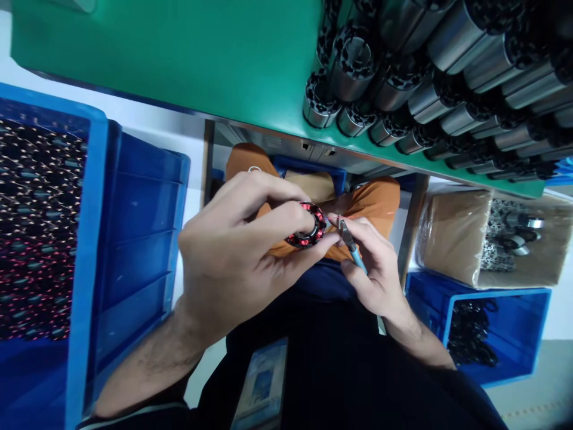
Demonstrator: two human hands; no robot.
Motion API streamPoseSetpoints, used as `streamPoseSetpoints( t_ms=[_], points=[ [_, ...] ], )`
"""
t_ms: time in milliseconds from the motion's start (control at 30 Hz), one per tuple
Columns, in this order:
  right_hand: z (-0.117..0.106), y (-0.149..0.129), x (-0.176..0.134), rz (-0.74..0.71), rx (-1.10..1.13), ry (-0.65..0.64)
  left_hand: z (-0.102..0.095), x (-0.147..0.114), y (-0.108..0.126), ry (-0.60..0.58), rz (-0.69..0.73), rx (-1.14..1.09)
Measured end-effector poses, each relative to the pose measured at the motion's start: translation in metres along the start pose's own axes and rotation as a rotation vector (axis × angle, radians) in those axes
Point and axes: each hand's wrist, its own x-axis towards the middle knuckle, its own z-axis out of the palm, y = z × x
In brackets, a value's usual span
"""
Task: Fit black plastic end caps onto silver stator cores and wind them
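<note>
Holding a small ring-shaped black core with red wire windings (319, 224) in the left hand (237, 251), curling that hand closely around it, with one finger reaching into the ring's hole and the thumb passing below. Wrapping the right hand (378, 269) around small metal pliers with light blue handles (350, 240), pressing thumb and fingers onto the tool and holding its tip just beside the ring. Being unable to tell any contact between tip and wire at so small a scale.

Holding the ring above the lap, between knees in orange trousers (376, 203), on the near side of a smooth green table (179, 65). Having a gap in view between both hands and the table's long front edge. Finding silver metal cylinders with dark slotted ends (322, 104) crowding up to that edge at the right, well apart from the hands.

Having a ribbed blue plastic crate (138, 227) nearly meeting the left hand in view, being unable to tell the true gap. Seeing farther left a blue plastic crate of wound parts (88, 269). Having a blue plastic bin of black rings (514, 328) near the right forearm, and a plastic-lined cardboard box (452, 233) farther out, leaving some room beside the right hand.
</note>
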Motion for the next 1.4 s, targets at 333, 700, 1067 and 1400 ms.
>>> streamPoseSetpoints(
  t_ms=[333, 700, 1067, 1400],
  points=[
    [0.003, -0.005, 0.002, -0.021, -0.111, 0.082, -0.001, -0.002, 0.007, -0.053, -0.074, -0.053],
    [-0.008, 0.014, 0.006, -0.043, -0.431, 0.158, 0.023, -0.007, -0.012, 0.019, -0.621, -0.84],
    [-0.005, 0.013, 0.01, -0.248, -0.608, 0.249, 0.036, 0.003, 0.002, -0.045, -0.747, -1.049],
    [-0.008, 0.017, 0.006, -0.121, -0.484, 0.225, 0.039, 0.003, 0.003, -0.066, -0.729, -0.987]
  ],
)
